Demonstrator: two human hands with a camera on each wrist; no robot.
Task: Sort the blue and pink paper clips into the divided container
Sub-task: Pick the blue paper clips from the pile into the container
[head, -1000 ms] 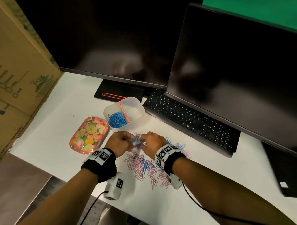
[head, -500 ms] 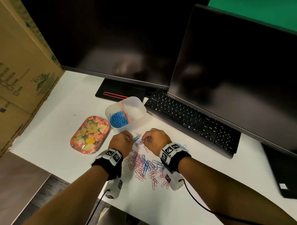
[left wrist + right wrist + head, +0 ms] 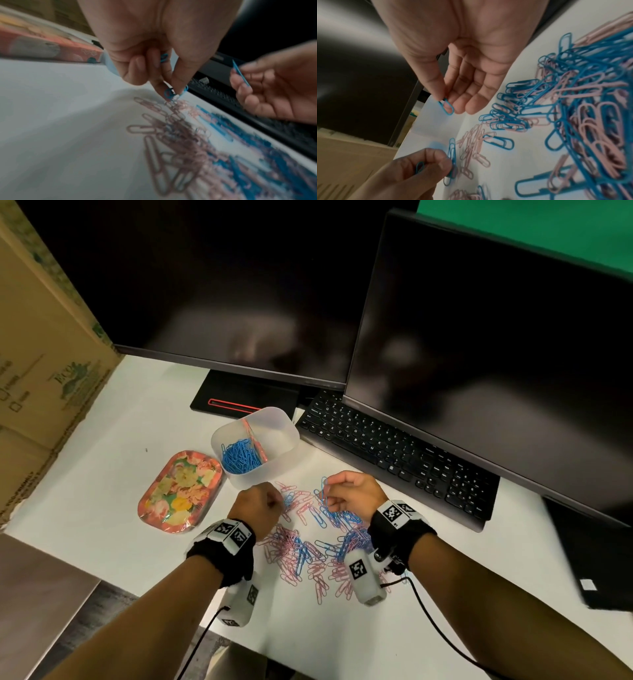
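A mixed heap of blue and pink paper clips (image 3: 310,546) lies on the white table between my wrists. Behind it stands the translucent divided container (image 3: 288,430), with blue clips (image 3: 239,458) in its left compartment beside a pink divider. My left hand (image 3: 263,503) is curled at the heap's left edge and pinches several blue clips (image 3: 169,93) between thumb and fingers. My right hand (image 3: 346,491) hovers over the heap's far side, thumb and forefinger pinching one blue clip (image 3: 447,108), the other fingers loosely extended.
A flowered orange tray (image 3: 180,491) sits left of the container. A black keyboard (image 3: 394,453) and two dark monitors (image 3: 239,285) stand behind. A cardboard box (image 3: 37,354) walls the left side. The table's front edge runs near my forearms.
The right hand has lifted a blue clip out of the heap and moved a little right. The left hand stays at the heap's left edge with its clips.
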